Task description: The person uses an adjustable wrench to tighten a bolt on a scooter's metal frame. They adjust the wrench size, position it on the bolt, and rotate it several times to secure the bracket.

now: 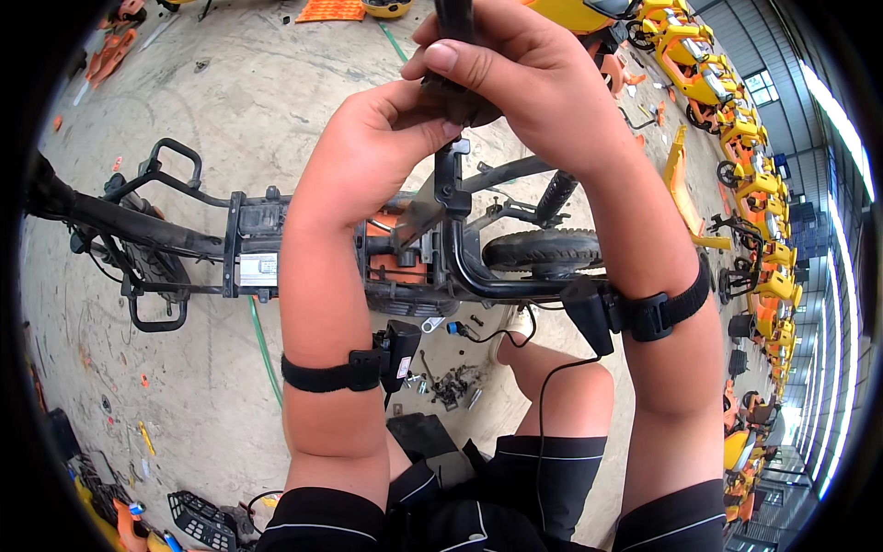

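Observation:
My right hand [515, 78] and my left hand [377, 143] are raised together at the top of the view, both closed on a dark elongated part [454, 20] whose lower portion is hidden among my fingers. Just below them stands an upright bracket [449, 175] on the black scooter frame [501, 285] lying across the view. A rear tyre [538, 253] shows under the frame on the right, and an orange piece [409, 271] shows inside it. Straps with black boxes and cables are on both my forearms.
Loose bolts and small parts [451, 386] lie on the concrete floor [166, 368] below the frame, near my legs. Yellow scooters [763, 193] stand in a row along the right. An upright yellow panel [679, 175] is beside my right arm. Black plastic pieces [193, 515] lie at lower left.

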### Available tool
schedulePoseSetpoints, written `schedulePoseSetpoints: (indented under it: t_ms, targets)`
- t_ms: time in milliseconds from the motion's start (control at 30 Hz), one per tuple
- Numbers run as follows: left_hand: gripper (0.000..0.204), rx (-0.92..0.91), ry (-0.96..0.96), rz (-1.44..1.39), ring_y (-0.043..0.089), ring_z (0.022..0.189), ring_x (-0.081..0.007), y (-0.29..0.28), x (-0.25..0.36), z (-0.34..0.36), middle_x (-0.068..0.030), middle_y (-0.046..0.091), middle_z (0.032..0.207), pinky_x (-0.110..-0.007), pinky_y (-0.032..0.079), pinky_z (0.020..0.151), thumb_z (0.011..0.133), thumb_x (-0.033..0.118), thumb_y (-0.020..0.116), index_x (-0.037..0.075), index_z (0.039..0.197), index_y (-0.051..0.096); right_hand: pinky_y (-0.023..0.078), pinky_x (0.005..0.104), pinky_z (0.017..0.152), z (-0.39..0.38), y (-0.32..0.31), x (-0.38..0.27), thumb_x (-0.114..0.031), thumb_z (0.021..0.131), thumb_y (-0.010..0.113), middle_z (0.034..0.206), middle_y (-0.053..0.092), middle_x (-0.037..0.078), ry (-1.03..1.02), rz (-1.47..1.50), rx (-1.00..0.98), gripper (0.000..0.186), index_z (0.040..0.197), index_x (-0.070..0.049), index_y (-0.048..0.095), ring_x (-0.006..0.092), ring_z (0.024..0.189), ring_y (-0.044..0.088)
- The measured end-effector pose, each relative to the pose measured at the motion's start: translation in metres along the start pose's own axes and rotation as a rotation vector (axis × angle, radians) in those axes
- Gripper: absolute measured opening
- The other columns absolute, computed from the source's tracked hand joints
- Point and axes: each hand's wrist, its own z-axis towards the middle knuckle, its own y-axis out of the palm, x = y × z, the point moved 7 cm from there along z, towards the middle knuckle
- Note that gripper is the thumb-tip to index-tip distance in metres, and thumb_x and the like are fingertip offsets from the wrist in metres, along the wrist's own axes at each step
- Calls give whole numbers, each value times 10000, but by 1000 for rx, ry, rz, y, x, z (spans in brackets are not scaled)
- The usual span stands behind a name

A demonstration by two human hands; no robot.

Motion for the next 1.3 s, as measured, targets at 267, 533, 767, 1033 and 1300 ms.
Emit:
schedulePoseSetpoints:
  t_ms: [267, 533, 767, 1033, 1300]
  targets:
    - [280, 32, 36, -6, 657, 1007, -135, -2, 5, -1, -55, 731, 1058, -309, 524, 943, 903, -16, 687, -25, 1183, 689, 536, 357, 671, 0, 2, -23, -180, 925, 702, 803, 682, 138, 4, -656, 321, 215, 994, 11, 632, 260, 743, 685]
    - [287, 18, 84, -148, 654, 1048, -156, 5, 8, -3, -77, 725, 1096, -323, 514, 969, 946, 28, 678, -48, 1223, 661, 510, 374, 633, -12, 2, -22, -175, 936, 671, 764, 661, 148, -25, -602, 529, 188, 948, 3, 613, 250, 665, 652]
    - [253, 31, 109, -233, 658, 1031, -161, 10, 1, 3, -92, 729, 1081, -322, 500, 966, 1011, 111, 614, -58, 1190, 672, 531, 284, 697, -6, -1, -18, -164, 967, 676, 878, 683, 44, 273, -319, 306, 197, 1072, -1, 642, 109, 766, 637]
    - [369, -37, 117, -293, 615, 1039, -142, 14, -15, 10, -60, 694, 1136, -301, 463, 968, 1005, 186, 656, -37, 1296, 614, 539, 346, 951, 3, -21, 13, -269, 1028, 575, 1148, 717, 182, -41, 434, -132, 377, 1214, 49, 657, 227, 1051, 698]
    - [344, 46, 146, -354, 650, 955, -178, 5, -28, 12, -90, 694, 1070, -375, 486, 1014, 1009, 208, 645, -40, 1247, 628, 492, 233, 573, 10, -22, 32, -316, 969, 704, 911, 721, 36, -137, 389, -142, 304, 1081, -33, 692, 70, 707, 635]
